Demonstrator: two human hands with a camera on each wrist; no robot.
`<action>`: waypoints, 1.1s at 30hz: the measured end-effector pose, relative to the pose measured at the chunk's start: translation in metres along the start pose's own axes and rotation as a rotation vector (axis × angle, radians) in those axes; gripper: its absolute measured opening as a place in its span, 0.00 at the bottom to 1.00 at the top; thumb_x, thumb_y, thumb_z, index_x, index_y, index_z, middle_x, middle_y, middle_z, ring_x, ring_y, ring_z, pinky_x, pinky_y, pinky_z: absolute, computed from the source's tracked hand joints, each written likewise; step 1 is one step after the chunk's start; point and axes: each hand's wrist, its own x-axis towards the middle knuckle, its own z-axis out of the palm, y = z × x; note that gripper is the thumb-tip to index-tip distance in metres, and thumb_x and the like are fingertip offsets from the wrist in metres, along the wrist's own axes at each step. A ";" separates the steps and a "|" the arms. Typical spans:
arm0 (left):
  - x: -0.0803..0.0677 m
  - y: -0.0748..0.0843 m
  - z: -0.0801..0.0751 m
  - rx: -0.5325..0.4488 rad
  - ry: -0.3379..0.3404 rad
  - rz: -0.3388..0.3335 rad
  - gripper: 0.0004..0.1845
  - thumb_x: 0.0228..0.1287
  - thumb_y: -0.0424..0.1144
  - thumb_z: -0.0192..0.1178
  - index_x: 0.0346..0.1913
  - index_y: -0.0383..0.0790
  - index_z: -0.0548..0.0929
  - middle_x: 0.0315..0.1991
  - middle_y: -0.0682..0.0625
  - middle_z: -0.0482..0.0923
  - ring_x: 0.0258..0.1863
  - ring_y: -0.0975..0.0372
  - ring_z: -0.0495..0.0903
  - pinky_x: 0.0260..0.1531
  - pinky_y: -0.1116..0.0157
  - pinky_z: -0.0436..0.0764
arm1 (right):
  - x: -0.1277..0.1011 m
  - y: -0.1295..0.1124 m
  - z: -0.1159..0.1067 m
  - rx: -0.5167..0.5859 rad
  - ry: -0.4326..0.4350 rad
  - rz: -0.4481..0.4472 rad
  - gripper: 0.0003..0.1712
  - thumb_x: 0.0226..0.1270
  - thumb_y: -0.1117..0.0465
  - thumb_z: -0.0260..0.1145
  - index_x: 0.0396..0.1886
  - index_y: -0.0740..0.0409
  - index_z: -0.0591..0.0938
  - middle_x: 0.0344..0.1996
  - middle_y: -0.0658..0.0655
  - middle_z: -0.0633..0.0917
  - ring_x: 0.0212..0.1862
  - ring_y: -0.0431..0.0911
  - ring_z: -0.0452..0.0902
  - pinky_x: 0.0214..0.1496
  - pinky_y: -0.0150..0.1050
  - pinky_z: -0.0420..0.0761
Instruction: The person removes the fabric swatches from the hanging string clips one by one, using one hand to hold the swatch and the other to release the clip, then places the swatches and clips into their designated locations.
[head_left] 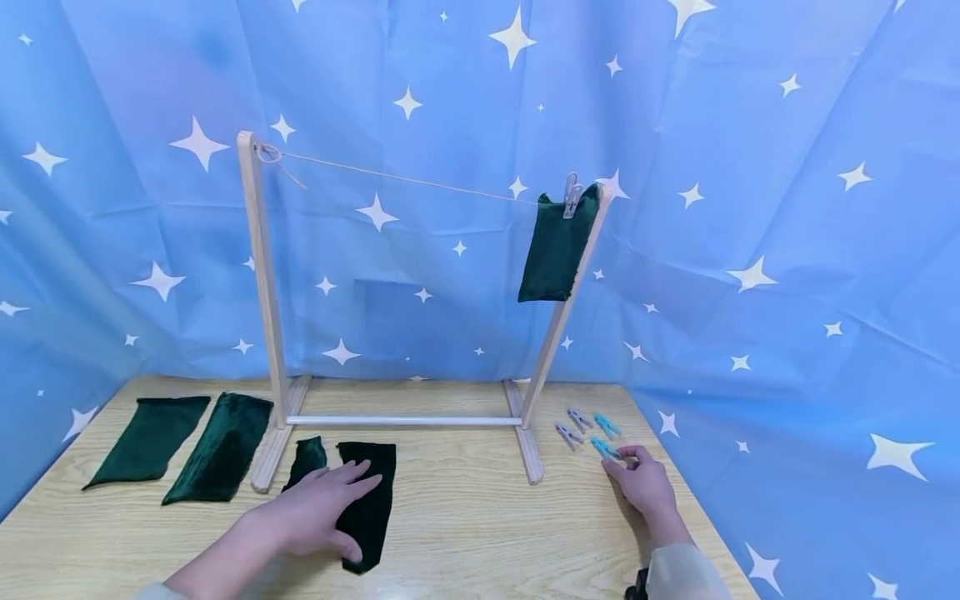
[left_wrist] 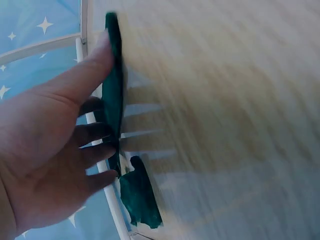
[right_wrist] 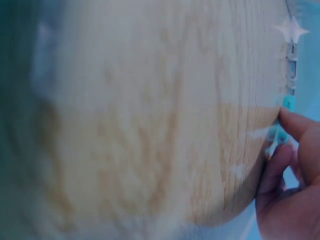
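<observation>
Blue star-print backdrop [head_left: 750, 125], light wooden table [head_left: 480, 533], even light

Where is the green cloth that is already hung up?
In the head view, the hung green cloth is at the right end of the string, held by a clothespin against the wooden rack's right post.

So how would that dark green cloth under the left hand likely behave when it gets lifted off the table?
The dark green cloth probably goes floppy: a similar hanging cloth drapes limp from one clothespin. It seems light, since that single pin holds its match. The left hand lies flat on it, and on the smooth wooden table it may slide or bunch when pushed.
</observation>
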 end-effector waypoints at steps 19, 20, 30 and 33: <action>0.020 -0.005 -0.017 0.013 -0.023 -0.076 0.46 0.70 0.57 0.75 0.83 0.39 0.70 0.86 0.35 0.61 0.84 0.36 0.62 0.80 0.27 0.55 | -0.003 -0.002 -0.001 0.015 -0.006 -0.001 0.32 0.83 0.44 0.64 0.70 0.63 0.75 0.56 0.71 0.78 0.52 0.61 0.76 0.53 0.57 0.78; 0.022 -0.006 -0.017 0.018 -0.030 -0.088 0.48 0.68 0.57 0.76 0.84 0.39 0.69 0.87 0.36 0.60 0.85 0.37 0.61 0.81 0.28 0.54 | -0.003 -0.002 -0.001 0.016 -0.009 0.001 0.32 0.83 0.44 0.64 0.70 0.63 0.75 0.56 0.71 0.78 0.52 0.61 0.76 0.53 0.57 0.78; 0.032 -0.011 -0.016 0.022 -0.047 -0.131 0.55 0.61 0.58 0.80 0.85 0.39 0.67 0.89 0.37 0.55 0.87 0.38 0.56 0.83 0.28 0.49 | -0.004 -0.001 0.000 0.027 -0.002 -0.008 0.31 0.82 0.44 0.65 0.69 0.64 0.75 0.56 0.72 0.79 0.52 0.62 0.77 0.54 0.58 0.79; 0.033 -0.011 -0.017 0.019 -0.049 -0.131 0.55 0.61 0.58 0.80 0.85 0.39 0.67 0.89 0.37 0.55 0.88 0.38 0.56 0.83 0.28 0.48 | -0.002 0.001 0.000 0.026 -0.002 -0.007 0.32 0.82 0.44 0.65 0.69 0.64 0.75 0.57 0.72 0.79 0.53 0.62 0.77 0.55 0.59 0.79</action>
